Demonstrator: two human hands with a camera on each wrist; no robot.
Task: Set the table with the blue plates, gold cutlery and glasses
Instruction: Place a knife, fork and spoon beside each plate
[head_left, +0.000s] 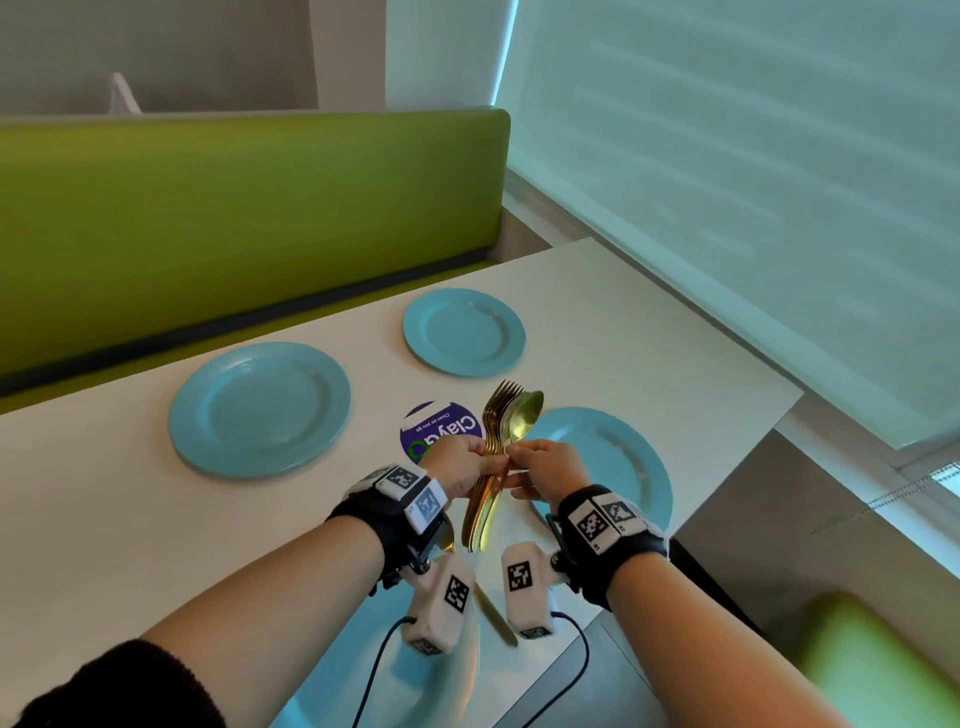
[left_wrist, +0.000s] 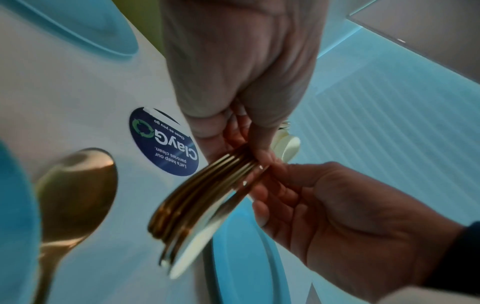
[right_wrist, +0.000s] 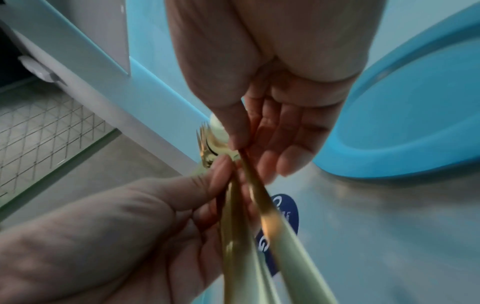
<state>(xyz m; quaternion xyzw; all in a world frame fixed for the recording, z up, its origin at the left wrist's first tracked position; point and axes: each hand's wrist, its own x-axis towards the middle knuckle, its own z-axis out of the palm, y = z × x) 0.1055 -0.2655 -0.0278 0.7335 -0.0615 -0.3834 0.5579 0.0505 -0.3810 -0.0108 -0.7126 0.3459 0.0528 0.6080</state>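
My left hand (head_left: 480, 462) grips a bundle of gold cutlery (head_left: 501, 441) by the handles, forks and spoons pointing away from me above the white table (head_left: 104, 519). My right hand (head_left: 519, 457) pinches one handle of that bundle (right_wrist: 255, 176) between thumb and fingers. Blue plates lie at the far left (head_left: 260, 410), far right (head_left: 464, 332), near right (head_left: 623, 462) under my right hand, and at the near edge (head_left: 415, 686), half hidden by the wrist cameras. A single gold spoon (left_wrist: 75, 185) lies on the table below my left wrist. No glasses are in view.
A round dark-blue sticker (head_left: 441, 426) marks the table middle. A gold handle (head_left: 493, 613) lies beside the near plate. A green bench (head_left: 234, 218) runs behind the table; a window blind (head_left: 753, 182) is on the right, where the table edge (head_left: 737, 467) drops off.
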